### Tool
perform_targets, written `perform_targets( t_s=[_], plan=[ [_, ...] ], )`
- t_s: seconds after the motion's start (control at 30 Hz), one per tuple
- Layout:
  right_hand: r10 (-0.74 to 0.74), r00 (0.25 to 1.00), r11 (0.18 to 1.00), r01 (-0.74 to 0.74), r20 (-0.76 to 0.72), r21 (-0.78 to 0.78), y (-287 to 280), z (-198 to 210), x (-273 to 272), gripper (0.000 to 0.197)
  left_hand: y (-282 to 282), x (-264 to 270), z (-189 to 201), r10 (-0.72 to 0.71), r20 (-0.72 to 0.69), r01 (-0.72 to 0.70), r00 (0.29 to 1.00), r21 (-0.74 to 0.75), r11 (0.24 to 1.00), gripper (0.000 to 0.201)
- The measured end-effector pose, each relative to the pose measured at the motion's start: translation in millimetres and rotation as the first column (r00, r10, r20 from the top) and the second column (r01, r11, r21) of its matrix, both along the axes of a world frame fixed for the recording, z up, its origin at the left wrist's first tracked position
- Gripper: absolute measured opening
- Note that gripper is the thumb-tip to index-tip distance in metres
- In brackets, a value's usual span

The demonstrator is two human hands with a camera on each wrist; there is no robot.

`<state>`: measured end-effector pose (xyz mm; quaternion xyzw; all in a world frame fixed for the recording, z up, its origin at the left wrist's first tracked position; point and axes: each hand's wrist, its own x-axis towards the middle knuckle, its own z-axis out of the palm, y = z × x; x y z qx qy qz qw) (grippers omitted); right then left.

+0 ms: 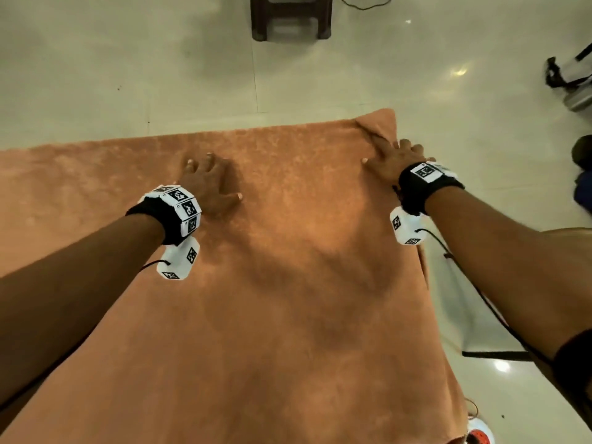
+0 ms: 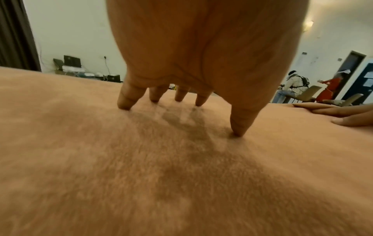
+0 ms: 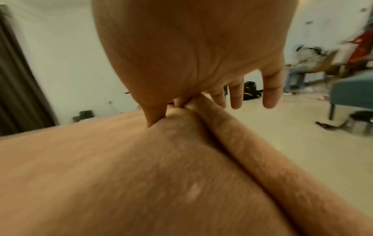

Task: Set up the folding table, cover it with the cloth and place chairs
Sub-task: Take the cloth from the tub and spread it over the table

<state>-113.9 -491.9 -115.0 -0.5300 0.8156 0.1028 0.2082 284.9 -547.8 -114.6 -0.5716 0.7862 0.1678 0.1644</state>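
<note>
An orange fleecy cloth [image 1: 288, 283] lies spread over the table and hides its top. My left hand [image 1: 208, 184] rests on the cloth left of centre, fingers spread; in the left wrist view its fingertips [image 2: 125, 103] press into the pile. My right hand [image 1: 390, 158] lies flat at the far right corner, where the cloth is turned up in a folded flap [image 1: 381, 123]. In the right wrist view my right hand [image 3: 191, 63] has its thumb on the cloth [image 3: 121, 175]. A rolled ridge [image 3: 252, 151] runs under the index finger, and the other fingers hang straight past the edge.
A dark brown stool [image 1: 291, 17] stands on the pale tiled floor beyond the table. Bags and gear [image 1: 570, 78] lie at the right. A white surface with a dark edge [image 1: 464, 315] shows beside the cloth's right edge. People and chairs [image 2: 308, 94] are far off.
</note>
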Motion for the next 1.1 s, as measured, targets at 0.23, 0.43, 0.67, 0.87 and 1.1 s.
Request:
perform_targets(
  t_s=[0.23,0.43,0.67,0.87,1.1],
  plan=[
    [0.108,0.994,0.959,-0.096,0.032,-0.267,11,4,-23,0.036,-12,-19,9,0.004,0.075,-0.007,0.997,0.039,0.999,0.091],
    [-0.304,0.946,0.819,0.319,0.11,-0.478,-21,52,-75,0.064,-21,-32,21,0.022,0.148,-0.039,0.989,0.111,0.993,0.091],
    [-0.237,0.935,0.943,0.287,0.263,-0.17,-6,47,-86,0.054,-17,-54,21,0.042,0.151,-0.044,0.988,0.012,0.999,0.089],
    [0.138,0.954,0.968,-0.073,0.267,-0.241,20,14,-3,0.066,-3,-93,22,-0.155,0.055,0.158,0.986,-0.06,0.986,0.075],
    [0.066,0.945,0.995,-0.038,0.319,-0.091,-29,-9,-14,0.082,-29,-130,0,-0.139,0.052,0.131,0.989,0.124,0.984,0.124]
  ],
)
